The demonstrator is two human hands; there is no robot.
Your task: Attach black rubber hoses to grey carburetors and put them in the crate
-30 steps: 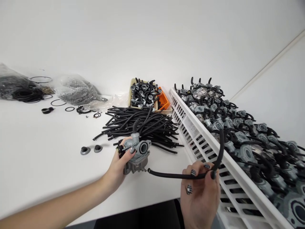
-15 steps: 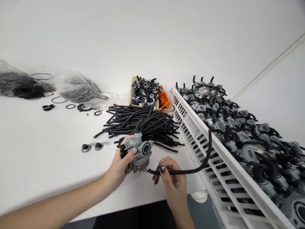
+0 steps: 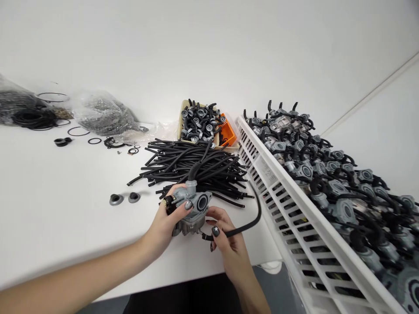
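Observation:
A grey metal carburetor (image 3: 193,209) is held above the near part of the table by my left hand (image 3: 163,222), its thumb across the front and its fingers behind. A short black elbow hose (image 3: 194,171) rises from its top. Between the thumb and fingers of my right hand (image 3: 231,242) is a thin black rubber hose (image 3: 245,227), pinched near its end. That end meets the small nozzle low on the carburetor; how far it is pushed on I cannot tell. The hose's free end curves up to the right. Behind lies a pile of similar black hoses (image 3: 183,159).
A white slatted crate (image 3: 294,209) full of carburetors stands on the right. A cream bin (image 3: 180,124) of elbow fittings and an orange bin (image 3: 228,133) sit at the back. Two rubber caps (image 3: 116,199), rings and plastic bags of parts (image 3: 104,114) are on the left.
My right hand has moved slightly left and closer to the carburetor. The hose's free end has swung left and lower, away from the crate. My left hand keeps its hold.

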